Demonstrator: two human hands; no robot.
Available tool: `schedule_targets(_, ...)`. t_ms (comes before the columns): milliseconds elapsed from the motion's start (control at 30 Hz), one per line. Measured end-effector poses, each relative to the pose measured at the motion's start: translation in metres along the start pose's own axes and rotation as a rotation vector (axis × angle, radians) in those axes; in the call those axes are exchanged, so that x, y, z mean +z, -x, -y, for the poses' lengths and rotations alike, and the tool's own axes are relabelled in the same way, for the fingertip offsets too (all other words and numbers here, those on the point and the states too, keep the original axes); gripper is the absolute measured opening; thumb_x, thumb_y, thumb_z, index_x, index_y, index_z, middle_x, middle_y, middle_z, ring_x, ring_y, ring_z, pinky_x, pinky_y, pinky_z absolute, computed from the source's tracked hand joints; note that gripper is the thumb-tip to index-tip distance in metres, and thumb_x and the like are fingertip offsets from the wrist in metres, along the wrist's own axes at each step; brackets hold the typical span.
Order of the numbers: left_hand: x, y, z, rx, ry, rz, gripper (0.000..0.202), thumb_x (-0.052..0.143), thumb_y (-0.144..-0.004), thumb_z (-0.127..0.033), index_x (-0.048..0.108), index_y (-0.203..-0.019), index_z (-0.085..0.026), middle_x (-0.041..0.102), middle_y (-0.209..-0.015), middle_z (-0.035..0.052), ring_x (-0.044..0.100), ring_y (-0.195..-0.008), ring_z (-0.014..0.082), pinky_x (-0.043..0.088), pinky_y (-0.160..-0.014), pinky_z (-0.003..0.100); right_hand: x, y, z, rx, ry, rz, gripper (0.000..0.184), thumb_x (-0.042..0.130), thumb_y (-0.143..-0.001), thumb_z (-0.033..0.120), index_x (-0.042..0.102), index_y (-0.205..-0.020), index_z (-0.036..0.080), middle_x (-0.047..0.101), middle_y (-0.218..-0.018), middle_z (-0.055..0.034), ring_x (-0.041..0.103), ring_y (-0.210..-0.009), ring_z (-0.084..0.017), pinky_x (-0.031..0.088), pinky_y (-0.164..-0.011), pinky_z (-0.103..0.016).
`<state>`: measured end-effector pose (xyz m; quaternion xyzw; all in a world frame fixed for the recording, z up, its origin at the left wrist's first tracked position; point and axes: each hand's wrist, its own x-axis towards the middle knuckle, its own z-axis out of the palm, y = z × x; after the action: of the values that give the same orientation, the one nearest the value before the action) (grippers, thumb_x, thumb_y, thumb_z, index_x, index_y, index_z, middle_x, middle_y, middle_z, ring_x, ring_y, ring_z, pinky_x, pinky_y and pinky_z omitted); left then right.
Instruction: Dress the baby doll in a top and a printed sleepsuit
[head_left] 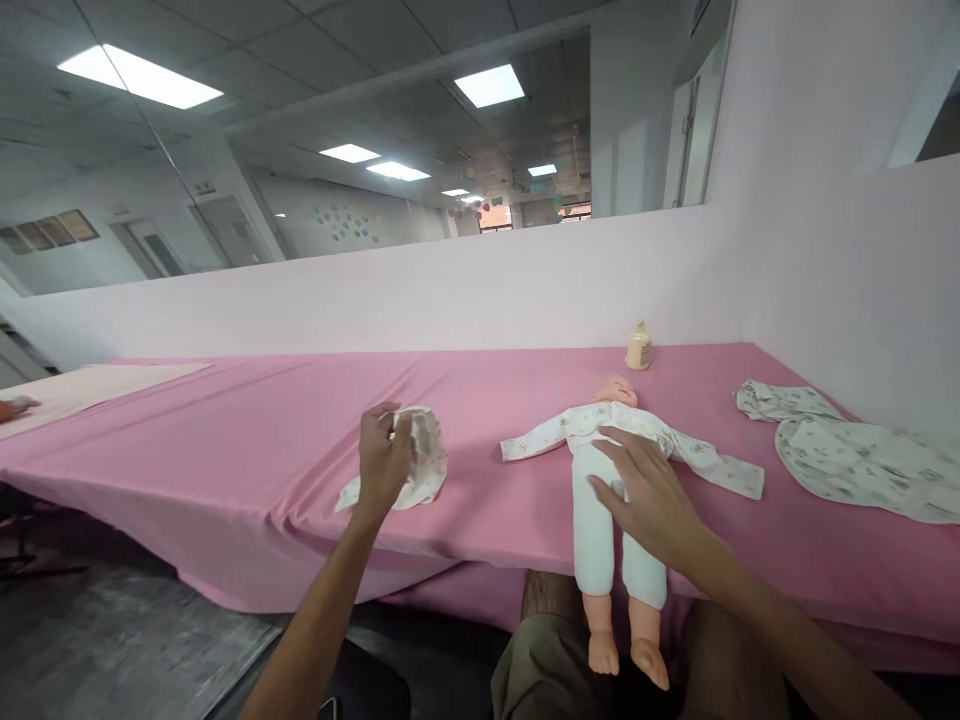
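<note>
A baby doll (609,455) in a white printed top and white trousers lies on its back on the pink tablecloth (247,440), with its bare feet hanging over the near edge. My right hand (646,490) lies flat on the doll's belly and hips, fingers stretched out. My left hand (384,458) is closed round a small white printed baby cap (420,460), which is partly lifted off the cloth to the left of the doll.
A small cream bottle (638,347) stands by the pink wall behind the doll's head. More white printed baby clothes (847,450) lie at the right. A pale cloth (90,385) covers the table's far left, where another person's hand (13,407) shows.
</note>
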<state>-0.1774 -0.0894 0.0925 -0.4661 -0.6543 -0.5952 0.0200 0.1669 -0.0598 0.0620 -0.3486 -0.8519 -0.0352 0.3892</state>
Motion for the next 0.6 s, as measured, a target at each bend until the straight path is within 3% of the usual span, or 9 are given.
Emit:
schedule_targets(133,0.019,0.035,-0.087,-0.003,0.369,0.288,0.037,0.058,-0.087,-0.046,0.041,-0.111,-0.023,0.04,-0.059,-0.01,0.033,-0.043,0.0065,0.03,-0.043,0.017,-0.016,-0.038,0.055,0.003,-0.288,0.121,0.037,0.053,-0.092,0.035,0.048,-0.128,0.026,0.06,-0.126,-0.0103,0.055,-0.115,-0.027,0.041,-0.097,-0.04)
schedule_targets(233,0.031,0.057,-0.119,0.003,0.535,0.517,0.04,0.062,-0.086,-0.044,0.042,-0.113,-0.023,0.039,-0.06,-0.0096,0.036,-0.048,0.006,0.03,-0.046,0.016,-0.02,-0.051,0.068,0.061,-0.366,0.2,0.027,0.048,-0.092,0.029,0.051,-0.119,0.024,0.067,-0.1,-0.0067,0.06,-0.089,-0.023,0.043,-0.078,-0.035)
schedule_targets(333,0.04,0.074,-0.129,-0.042,0.605,0.653,0.052,0.068,-0.082,-0.038,0.039,-0.123,-0.025,0.046,-0.072,-0.0064,0.046,-0.061,0.0076,0.039,-0.056,0.017,-0.025,-0.052,0.061,0.188,-0.452,0.219,0.012,0.043,-0.089,0.023,0.054,-0.093,0.022,0.059,-0.072,0.001,0.053,-0.064,-0.016,0.035,-0.06,-0.028)
schedule_targets(400,0.046,0.086,-0.129,-0.026,0.594,0.688,0.066,0.073,-0.078,-0.035,0.034,-0.132,-0.027,0.05,-0.088,-0.0024,0.053,-0.076,0.0103,0.045,-0.068,0.022,-0.032,-0.051,0.054,0.283,-0.566,0.16,0.01,0.044,-0.087,0.024,0.053,-0.083,0.021,0.055,-0.069,0.0026,0.049,-0.062,-0.014,0.033,-0.057,-0.026)
schedule_targets(500,0.052,0.105,-0.128,0.028,0.514,0.8,0.075,0.072,-0.079,-0.032,0.028,-0.14,-0.028,0.052,-0.105,0.0033,0.053,-0.092,0.0143,0.046,-0.081,0.027,-0.046,-0.05,0.048,0.452,-0.768,0.083,0.015,0.045,-0.085,0.025,0.055,-0.096,0.021,0.053,-0.069,0.0043,0.048,-0.06,-0.012,0.035,-0.056,-0.024)
schedule_targets(600,0.053,0.116,-0.131,0.067,0.449,0.911,0.058,0.058,-0.089,-0.03,0.034,-0.141,-0.024,0.055,-0.112,0.0073,0.053,-0.099,0.0174,0.045,-0.089,0.032,-0.059,-0.047,0.048,0.491,-0.787,0.092,0.036,0.045,-0.083,0.022,0.049,-0.119,0.022,0.046,-0.062,0.0075,0.045,-0.055,-0.012,0.034,-0.053,-0.024)
